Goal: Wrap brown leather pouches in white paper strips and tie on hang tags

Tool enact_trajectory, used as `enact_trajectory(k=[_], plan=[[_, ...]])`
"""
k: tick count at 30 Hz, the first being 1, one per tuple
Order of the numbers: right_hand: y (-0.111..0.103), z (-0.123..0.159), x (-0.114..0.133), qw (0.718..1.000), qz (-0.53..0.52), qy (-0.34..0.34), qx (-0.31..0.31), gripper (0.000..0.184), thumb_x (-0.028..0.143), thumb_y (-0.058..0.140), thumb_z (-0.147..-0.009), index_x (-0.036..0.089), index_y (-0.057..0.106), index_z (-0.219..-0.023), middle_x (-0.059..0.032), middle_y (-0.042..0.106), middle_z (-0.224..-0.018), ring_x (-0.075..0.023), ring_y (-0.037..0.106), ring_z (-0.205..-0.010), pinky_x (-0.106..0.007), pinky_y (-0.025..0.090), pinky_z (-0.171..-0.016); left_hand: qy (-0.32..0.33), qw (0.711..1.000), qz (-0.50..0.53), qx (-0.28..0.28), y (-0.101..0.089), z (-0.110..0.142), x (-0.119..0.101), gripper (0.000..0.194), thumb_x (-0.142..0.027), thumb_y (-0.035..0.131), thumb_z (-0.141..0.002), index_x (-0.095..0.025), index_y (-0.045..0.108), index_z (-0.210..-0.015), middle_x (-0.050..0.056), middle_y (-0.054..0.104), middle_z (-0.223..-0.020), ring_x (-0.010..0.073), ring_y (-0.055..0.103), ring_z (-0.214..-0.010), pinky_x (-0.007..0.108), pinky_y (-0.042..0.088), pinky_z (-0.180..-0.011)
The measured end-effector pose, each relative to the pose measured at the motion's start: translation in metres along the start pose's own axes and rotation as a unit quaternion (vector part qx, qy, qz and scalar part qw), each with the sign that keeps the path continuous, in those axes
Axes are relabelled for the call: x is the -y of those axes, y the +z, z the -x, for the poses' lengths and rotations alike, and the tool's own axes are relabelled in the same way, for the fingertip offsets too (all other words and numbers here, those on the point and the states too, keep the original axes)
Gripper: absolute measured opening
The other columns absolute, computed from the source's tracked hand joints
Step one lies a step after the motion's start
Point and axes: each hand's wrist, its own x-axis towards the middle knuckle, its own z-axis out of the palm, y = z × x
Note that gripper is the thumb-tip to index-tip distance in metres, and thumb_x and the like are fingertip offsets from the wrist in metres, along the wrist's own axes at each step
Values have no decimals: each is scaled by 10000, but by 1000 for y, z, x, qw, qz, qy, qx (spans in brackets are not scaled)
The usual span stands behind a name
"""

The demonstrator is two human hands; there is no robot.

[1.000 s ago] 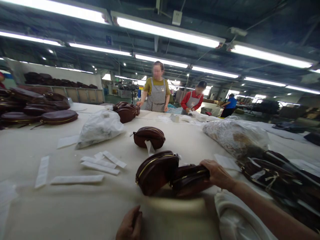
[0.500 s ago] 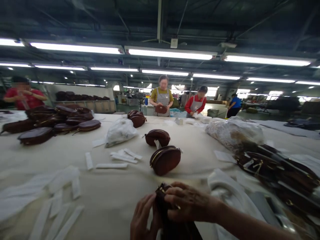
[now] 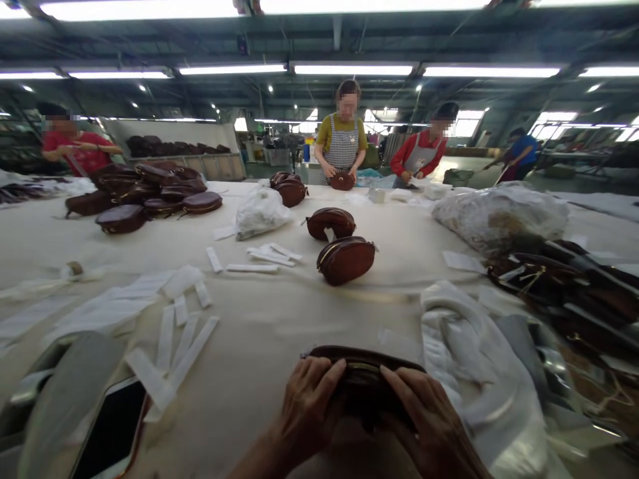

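A dark brown zippered pouch is held low in front of me, its gold zipper along the top. My left hand grips its left side, fingers bent over the upper edge. On the other side, my right hand is closed on the pouch with fingertips beside the zipper. The pouch's underside and both thumbs are mostly hidden. Beyond it on the table stand a brown oval pouch with a gold zipper and another brown pouch with white paper at its front.
White paper strips and a phone lie to the left. Clear plastic wrap and dark bags occupy the right. A pouch pile sits far left, near a stuffed plastic bag. Several people work across the table.
My view has tipped downward. The pouch has turned from end-on to broadside, and my right hand has shifted from its top to its right side.
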Motion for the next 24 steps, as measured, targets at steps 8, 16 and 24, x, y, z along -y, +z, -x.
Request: enact_trajectory(k=[8, 16, 24], plan=[[14, -23, 0, 998, -52, 6, 21, 227, 176, 447, -888, 157, 573, -1076, -92, 619, -935, -218, 563, -854, -366, 432, -776, 37, 998, 2, 50, 0, -24, -18, 214, -195, 402, -925, -123, 547, -1065, 94, 559, -952, 199, 502, -884, 333, 428, -801], [16, -19, -19, 989, -95, 98, 62, 244, 184, 511, -823, 212, 529, -1065, -47, 645, -878, -198, 615, -772, -309, 482, -673, -38, 995, -27, 91, -4, -22, -9, 125, -220, 475, -906, -168, 564, -835, 39, 549, -795, 179, 495, -727, 297, 412, -657], [24, -26, -44, 994, -19, 95, 54, 284, 404, 591, -777, 212, 539, -981, -99, 611, -962, -254, 625, -829, -379, 526, -704, -161, 975, 86, 125, 6, -17, 17, 175, -242, 665, -768, -180, 550, -885, 80, 570, -1071, 219, 554, -955, 359, 485, -827]])
